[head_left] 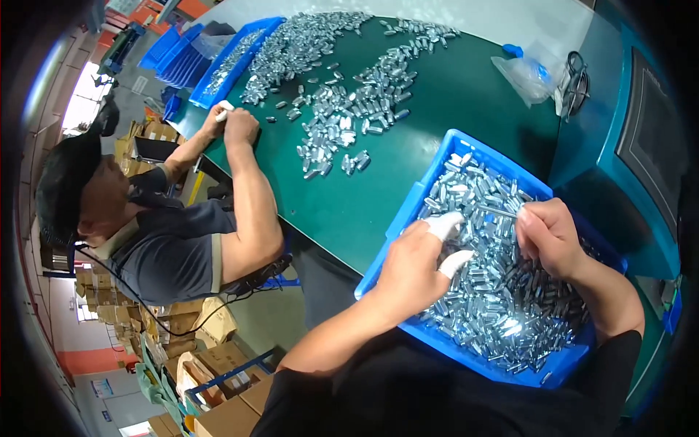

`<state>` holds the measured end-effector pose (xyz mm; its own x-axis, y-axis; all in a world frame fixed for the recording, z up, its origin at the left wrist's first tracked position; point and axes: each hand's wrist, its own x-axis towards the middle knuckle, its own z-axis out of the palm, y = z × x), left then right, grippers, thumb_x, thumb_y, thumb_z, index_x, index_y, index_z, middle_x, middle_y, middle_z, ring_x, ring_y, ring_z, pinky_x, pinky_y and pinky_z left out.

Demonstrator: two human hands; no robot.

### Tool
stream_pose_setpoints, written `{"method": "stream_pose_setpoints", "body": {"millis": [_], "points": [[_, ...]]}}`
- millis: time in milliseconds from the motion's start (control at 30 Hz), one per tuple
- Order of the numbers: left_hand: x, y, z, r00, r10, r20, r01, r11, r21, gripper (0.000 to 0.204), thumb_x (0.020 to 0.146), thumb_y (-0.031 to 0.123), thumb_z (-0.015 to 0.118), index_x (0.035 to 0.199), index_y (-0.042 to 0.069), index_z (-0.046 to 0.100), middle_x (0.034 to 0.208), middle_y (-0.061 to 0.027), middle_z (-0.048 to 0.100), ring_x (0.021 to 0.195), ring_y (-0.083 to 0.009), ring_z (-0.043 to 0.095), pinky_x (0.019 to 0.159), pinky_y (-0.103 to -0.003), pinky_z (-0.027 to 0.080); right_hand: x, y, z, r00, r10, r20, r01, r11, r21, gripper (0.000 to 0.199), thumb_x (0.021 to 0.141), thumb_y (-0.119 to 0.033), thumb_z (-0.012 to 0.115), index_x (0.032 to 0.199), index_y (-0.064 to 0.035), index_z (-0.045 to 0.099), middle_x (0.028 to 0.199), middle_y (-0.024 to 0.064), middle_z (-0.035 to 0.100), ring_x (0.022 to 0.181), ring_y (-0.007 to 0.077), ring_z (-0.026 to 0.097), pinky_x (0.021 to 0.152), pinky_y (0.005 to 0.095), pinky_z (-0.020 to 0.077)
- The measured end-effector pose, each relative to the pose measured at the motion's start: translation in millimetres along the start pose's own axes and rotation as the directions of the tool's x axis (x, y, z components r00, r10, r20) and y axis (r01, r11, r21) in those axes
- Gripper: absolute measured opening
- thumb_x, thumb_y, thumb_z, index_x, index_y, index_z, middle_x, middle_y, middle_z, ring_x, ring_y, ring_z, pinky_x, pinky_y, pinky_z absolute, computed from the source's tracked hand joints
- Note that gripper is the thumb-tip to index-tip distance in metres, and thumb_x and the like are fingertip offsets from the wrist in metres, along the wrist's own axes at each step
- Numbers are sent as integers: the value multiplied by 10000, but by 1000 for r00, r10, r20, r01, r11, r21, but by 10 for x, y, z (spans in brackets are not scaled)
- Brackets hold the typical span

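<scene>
Fingers of our right hand (550, 237) pinch a thin metal rod (497, 211) above the blue tray (408, 211) of small silver parts (502, 291), while our left hand (415, 266) rests there, white-capped fingertips (444, 224) spread.

Clear plastic bag (526, 73): crumpled, with a blue patch, lying on the green table well beyond the right hand (547, 237), toward the far right corner.

Dark screen (653, 138): rectangular panel set in a teal housing, to the right of the right hand.

Brown cardboard cartons (229, 393): box-shaped, stacked on the floor below and left of the left hand (415, 266).
</scene>
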<state>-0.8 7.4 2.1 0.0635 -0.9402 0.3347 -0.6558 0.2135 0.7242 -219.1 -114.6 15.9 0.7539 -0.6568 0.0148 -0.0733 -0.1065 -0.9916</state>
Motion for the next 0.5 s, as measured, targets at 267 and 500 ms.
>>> {"method": "stream_pose_setpoints", "body": {"millis": [267, 500], "points": [[348, -876, -581, 975, 98, -197, 17, 858, 513, 321, 812, 67, 764, 1118, 46, 669, 1032, -147, 669, 968, -319, 608, 826, -397, 498, -65, -56, 28, 999, -28, 33, 28, 1000, -10, 444, 1037, -224, 471, 645, -30, 546, 504, 19, 508, 430, 90, 490, 441, 252, 365], [589, -1226, -598, 986, 159, -41, -91, 734, 673, 372, 750, -32, 689, 1113, 45, 700, 959, -135, 667, 1033, -367, 567, 892, -436, 457, -35, -81, 64, 994, -83, 75, 88, 994, -61, 467, 1023, -220, 440, 598, -42, 515, 487, 32, 516, 414, 118, 499, 432, 269, 379]]}}
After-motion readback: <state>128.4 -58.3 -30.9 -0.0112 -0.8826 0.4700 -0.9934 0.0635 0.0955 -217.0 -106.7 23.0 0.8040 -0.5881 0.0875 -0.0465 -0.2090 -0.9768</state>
